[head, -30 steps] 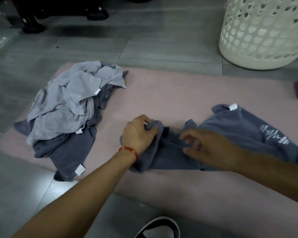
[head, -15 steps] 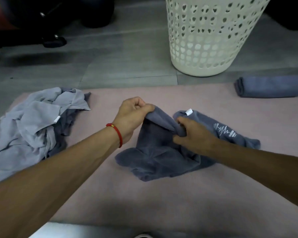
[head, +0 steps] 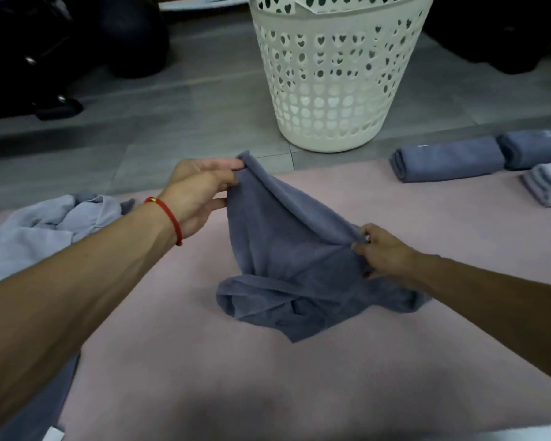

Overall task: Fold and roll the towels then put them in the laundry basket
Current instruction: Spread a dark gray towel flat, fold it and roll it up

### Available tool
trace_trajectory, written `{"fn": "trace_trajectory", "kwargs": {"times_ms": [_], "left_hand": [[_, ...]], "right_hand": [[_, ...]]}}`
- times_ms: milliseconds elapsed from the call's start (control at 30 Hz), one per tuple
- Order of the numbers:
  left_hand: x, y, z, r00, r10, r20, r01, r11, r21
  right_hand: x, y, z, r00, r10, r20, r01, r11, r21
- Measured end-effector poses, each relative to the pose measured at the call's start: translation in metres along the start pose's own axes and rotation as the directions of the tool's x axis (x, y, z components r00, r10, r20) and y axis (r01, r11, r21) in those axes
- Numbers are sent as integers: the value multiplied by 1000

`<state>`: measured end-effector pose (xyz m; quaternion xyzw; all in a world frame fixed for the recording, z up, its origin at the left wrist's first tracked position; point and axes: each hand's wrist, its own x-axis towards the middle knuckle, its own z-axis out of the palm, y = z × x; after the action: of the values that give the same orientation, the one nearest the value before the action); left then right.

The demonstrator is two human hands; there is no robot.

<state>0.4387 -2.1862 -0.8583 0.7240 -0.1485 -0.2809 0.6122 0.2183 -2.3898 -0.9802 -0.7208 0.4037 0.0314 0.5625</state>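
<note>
A dark blue-grey towel (head: 293, 262) hangs crumpled between my hands, its lower part bunched on the pink mat (head: 299, 377). My left hand (head: 198, 192), with a red wrist string, pinches one upper corner, raised toward the basket. My right hand (head: 382, 249) pinches the same top edge lower and to the right. The white laundry basket (head: 334, 78) with heart-shaped holes stands on the grey floor just beyond the mat. Three rolled towels lie at the right: a dark one (head: 449, 159), another dark one (head: 538, 148) and a lighter one (head: 547, 186).
A heap of loose light and dark towels (head: 45, 230) lies at the mat's left edge. Dark objects (head: 61, 52) stand on the floor at the back left, and more dark shapes at the back right. Grey tiles (head: 172, 122) run between the mat and the basket.
Both hands have lifted the dark towel off the mat and drawn apart, stretching its top edge. The view has swung right, bringing the basket and rolled towels into sight.
</note>
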Motion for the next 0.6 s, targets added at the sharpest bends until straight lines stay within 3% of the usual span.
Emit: {"fn": "trace_trajectory", "kwargs": {"times_ms": [100,167,267,367,433,467,500,533,600], "left_hand": [[1,-10,2,994,103,-34,-100,991,87],[4,-15,2,986,153,-65,-144,981,131],[6,-14,-2,978,181,-105,-162,972,169],[-7,-12,-2,964,255,-78,-220,925,310],[-26,-16,9,944,326,-51,-281,874,396],[-38,-22,18,933,360,-30,-314,850,423],[-52,-30,28,922,387,7,-349,824,445],[-67,-40,40,921,383,65,-367,803,470],[-98,-59,61,937,232,260,-333,815,474]], "right_hand": [[8,0,-9,986,-95,-139,85,993,-83],[9,-3,-11,983,-124,-133,107,986,-129],[11,-7,-12,965,-254,-69,202,883,-425],[9,-23,-6,906,-361,-221,208,835,-510],[-1,-44,8,926,-282,-250,180,914,-364],[-12,-59,17,978,-148,-149,122,977,-173],[-26,-73,26,999,-7,45,5,999,43],[-38,-82,32,969,70,236,-117,975,188],[-52,-80,39,931,-5,365,-109,951,290]]}}
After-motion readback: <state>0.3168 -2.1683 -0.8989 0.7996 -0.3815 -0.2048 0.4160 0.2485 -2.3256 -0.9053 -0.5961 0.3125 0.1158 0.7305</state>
